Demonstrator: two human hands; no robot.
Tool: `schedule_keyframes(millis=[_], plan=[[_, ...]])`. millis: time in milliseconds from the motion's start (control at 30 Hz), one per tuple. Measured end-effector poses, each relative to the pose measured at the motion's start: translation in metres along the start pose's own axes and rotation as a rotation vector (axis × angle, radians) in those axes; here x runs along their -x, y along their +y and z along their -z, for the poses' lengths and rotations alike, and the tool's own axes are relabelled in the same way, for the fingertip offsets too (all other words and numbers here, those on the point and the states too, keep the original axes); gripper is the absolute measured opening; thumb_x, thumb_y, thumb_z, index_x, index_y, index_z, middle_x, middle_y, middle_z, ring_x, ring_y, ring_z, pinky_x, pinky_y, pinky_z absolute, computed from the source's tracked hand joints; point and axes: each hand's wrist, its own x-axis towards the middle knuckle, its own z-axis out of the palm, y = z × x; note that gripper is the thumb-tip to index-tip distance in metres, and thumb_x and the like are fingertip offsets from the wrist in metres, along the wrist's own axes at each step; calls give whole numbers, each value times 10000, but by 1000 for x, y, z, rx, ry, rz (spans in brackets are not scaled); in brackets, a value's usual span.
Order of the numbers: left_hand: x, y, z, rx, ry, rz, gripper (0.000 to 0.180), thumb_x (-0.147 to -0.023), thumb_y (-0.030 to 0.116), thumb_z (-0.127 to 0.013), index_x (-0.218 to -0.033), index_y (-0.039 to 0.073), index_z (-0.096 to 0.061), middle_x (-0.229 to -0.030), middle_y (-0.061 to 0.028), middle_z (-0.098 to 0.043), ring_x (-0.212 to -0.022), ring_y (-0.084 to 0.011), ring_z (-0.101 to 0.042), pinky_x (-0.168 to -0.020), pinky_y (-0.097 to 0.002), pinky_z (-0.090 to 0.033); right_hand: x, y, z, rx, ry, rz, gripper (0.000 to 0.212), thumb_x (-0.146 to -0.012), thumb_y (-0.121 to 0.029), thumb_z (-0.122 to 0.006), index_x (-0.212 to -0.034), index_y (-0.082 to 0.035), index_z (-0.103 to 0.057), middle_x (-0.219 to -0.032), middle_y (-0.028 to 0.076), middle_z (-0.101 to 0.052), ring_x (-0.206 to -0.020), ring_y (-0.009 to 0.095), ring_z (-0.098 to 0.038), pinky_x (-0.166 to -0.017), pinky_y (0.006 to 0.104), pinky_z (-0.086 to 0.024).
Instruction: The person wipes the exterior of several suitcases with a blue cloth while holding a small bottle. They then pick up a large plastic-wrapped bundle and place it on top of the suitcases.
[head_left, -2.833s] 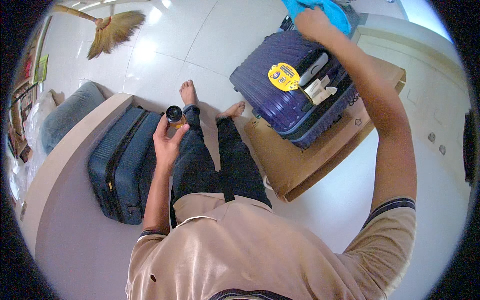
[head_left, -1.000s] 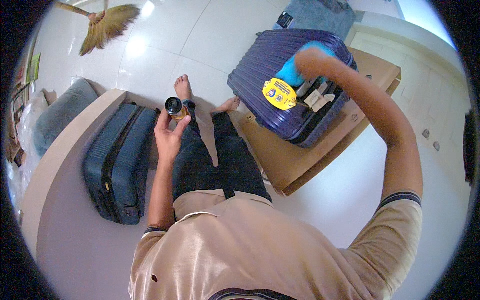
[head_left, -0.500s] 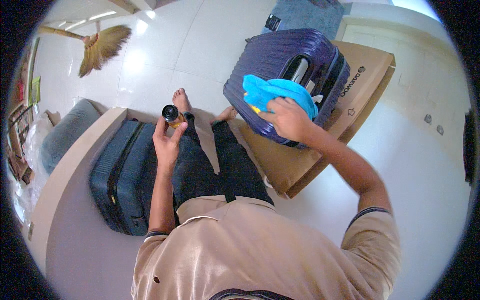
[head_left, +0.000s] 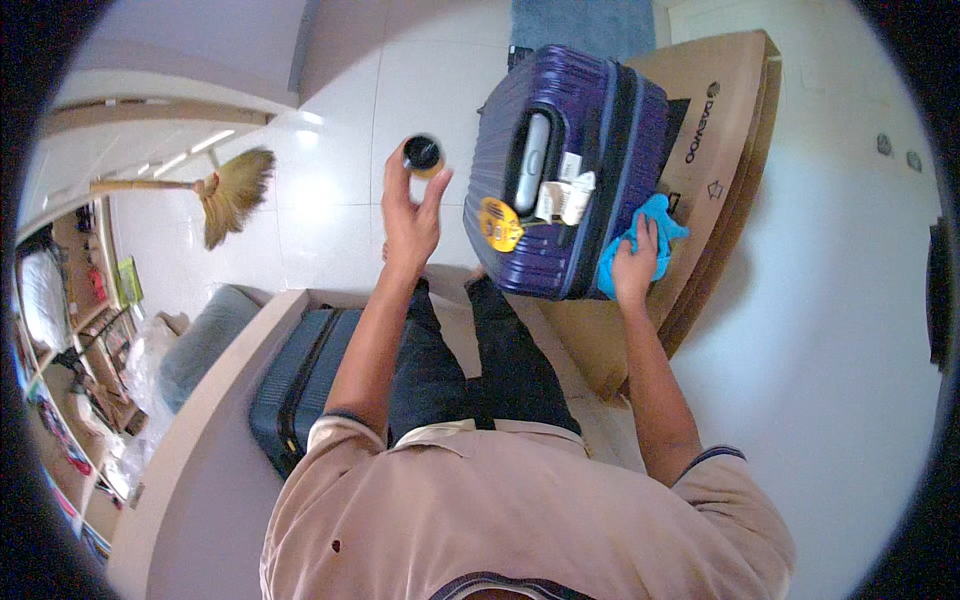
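My left hand [head_left: 412,222] is raised, its fingers closed round a small bottle [head_left: 424,156] with a black cap and amber-coloured body. A bright blue cloth [head_left: 656,232] is bunched under my right hand [head_left: 636,264], pressed to the lower right side of a purple hard-shell suitcase [head_left: 490,130]. The suitcase has ribbed sides, a grey handle [head_left: 533,160], white paper tags [head_left: 566,200] and a round yellow tag [head_left: 500,225]. It rests against a large flat cardboard box [head_left: 740,110].
A dark teal suitcase [head_left: 290,390] stands by my left leg, beside a low partition [head_left: 200,440]. Beyond that are a grey cushion [head_left: 215,335] and cluttered shelves [head_left: 85,400]. A straw broom [head_left: 235,195] is at far left; a blue-grey mat [head_left: 585,25] lies behind the purple suitcase.
My right hand has moved the cloth from the suitcase's top to its lower right side. The yellow tag now shows. My left hand, with the bottle, has moved up and right; the view has shifted.
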Motion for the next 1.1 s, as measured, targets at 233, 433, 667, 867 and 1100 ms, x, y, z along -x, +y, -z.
schedule_keyframes(millis=[233,433,667,867,1100], plan=[[-47,95,-71,-128,-450,-30,465,-879,235,-726,-1233,-13,-556,-975,-93,-652,-907,-169,-623,-818,-325,-511,-9,-43,3,-183,-8,-64,585,-800,-29,-595,-1379,-49,-510,-1473,262,-384,-1348,418,-391,-1129,425,-316],[-6,127,-136,-177,-929,582,573,-898,437,-657,-1257,0,-569,-973,-81,-673,-828,-152,-632,-737,-289,-517,-15,-18,13,-369,77,-134,540,-807,8,-550,-1342,-63,-550,-1412,203,-492,-1305,358,-470,-1105,401,-350],[56,99,-180,257,-974,1384,411,-947,442,-602,-1039,41,-603,-911,-74,-658,-800,-176,-651,-722,-319,-544,26,19,95,-537,113,-403,546,-823,56,-475,-1337,-97,-575,-1355,153,-565,-1289,273,-507,-1099,355,-353],[21,94,-210,282,-920,1250,442,-960,451,-564,-1090,29,-589,-912,-99,-653,-764,-203,-646,-679,-328,-554,52,31,118,-506,85,-386,557,-846,55,-473,-1365,-133,-555,-1391,137,-535,-1311,284,-486,-1107,377,-352],[-43,99,-230,367,-951,1153,494,-974,449,-531,-1164,-7,-555,-969,-117,-657,-760,-186,-646,-652,-290,-558,64,4,89,-424,-154,-174,590,-845,51,-513,-1414,-101,-479,-1452,153,-450,-1335,338,-446,-1124,440,-337]])
